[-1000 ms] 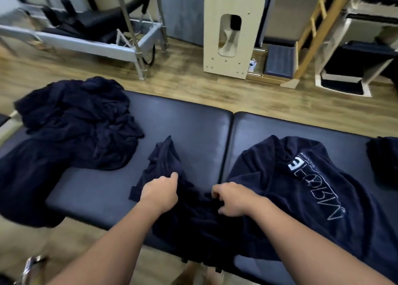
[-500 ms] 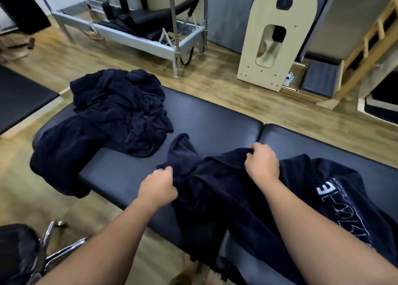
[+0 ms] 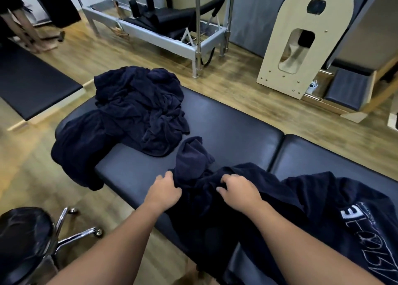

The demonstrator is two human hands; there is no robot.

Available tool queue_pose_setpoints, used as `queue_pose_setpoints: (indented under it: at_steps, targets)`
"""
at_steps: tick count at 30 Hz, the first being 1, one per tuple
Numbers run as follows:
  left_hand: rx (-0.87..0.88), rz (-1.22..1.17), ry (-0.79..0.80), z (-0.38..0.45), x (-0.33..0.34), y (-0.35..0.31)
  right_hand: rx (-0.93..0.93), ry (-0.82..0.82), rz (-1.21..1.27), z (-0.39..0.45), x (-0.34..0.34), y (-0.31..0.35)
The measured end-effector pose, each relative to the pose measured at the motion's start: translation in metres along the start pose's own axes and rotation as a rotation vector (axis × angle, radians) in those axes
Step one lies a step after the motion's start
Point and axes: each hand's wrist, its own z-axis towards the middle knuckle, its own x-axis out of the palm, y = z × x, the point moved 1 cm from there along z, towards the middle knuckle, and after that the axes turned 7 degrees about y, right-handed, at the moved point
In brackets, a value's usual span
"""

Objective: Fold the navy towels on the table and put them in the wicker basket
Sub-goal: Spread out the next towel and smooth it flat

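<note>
Both hands sit low in the middle of the frame on a navy towel [image 3: 280, 198] that sprawls over the table [image 3: 237, 123] and hangs off its near edge. Left hand [image 3: 164, 191] has curled fingers at the towel's left edge, though a grip cannot be told; right hand [image 3: 238, 189] bunches the cloth under bent fingers. White lettering [image 3: 364, 226] shows on the towel at lower right. A second heap of towels [image 3: 133, 112] lies left of centre, draping off the table's end. A stool [image 3: 23, 241] stands at lower left.

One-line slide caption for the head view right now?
Both hands, left hand and right hand, on a crumpled navy towel on the padded table; towel pile waits.
</note>
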Motion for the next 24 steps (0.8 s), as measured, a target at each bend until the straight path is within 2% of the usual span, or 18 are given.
queue_pose_setpoints:
  at_steps: [2,5,7,10,13,15,17,19,22,24]
  targets:
    - [0.032,-0.014,-0.013,0.003,0.001,0.002,-0.024,-0.036,-0.006,0.010,-0.006,0.009]
    - [0.053,-0.126,-0.051,0.010,0.001,0.006,-0.058,0.034,-0.019,0.025,-0.012,0.024]
    - [0.058,-0.174,-0.008,0.020,0.002,0.010,-0.067,0.063,0.032,0.033,-0.013,0.037]
    - [0.082,-0.162,0.092,0.039,0.001,0.013,0.028,0.134,0.172,0.045,-0.011,0.057]
    - [0.098,-0.056,0.184,0.054,-0.003,0.013,0.080,0.196,0.030,0.057,-0.006,0.072]
    - [0.106,-0.073,0.202,0.067,-0.011,0.017,0.078,0.172,-0.068,0.070,-0.007,0.078]
    - [0.130,-0.147,0.192,0.078,-0.026,0.019,0.101,0.158,-0.060,0.082,-0.018,0.083]
    - [0.167,-0.274,0.205,0.089,-0.051,0.022,0.146,0.042,0.058,0.096,-0.037,0.092]
    - [0.277,-0.401,0.242,0.098,-0.105,0.028,0.170,-0.272,0.232,0.118,-0.084,0.115]
    - [0.350,-0.471,0.170,0.104,-0.152,0.035,0.140,-0.411,0.250,0.136,-0.119,0.136]
